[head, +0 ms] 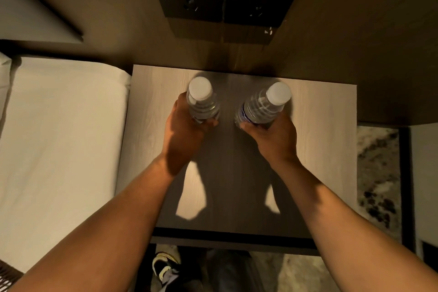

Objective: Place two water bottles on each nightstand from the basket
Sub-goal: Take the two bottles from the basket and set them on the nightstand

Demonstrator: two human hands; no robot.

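Now: nightstand (320, 149) beside bed (59, 137) | step: setting two bottles near its back edge | left hand (182, 135) wrapped around left bottle (202, 102), upright | right hand (272, 137) wrapped around right bottle (263, 106), tilted | contact with top unclear | next, likely: straighten right bottle, seat both, let go.

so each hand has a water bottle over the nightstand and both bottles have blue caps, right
Not quite: the caps are white, not blue. The head view shows the left hand gripping the left bottle and the right hand gripping the right bottle, both over the nightstand, each topped with a white cap.
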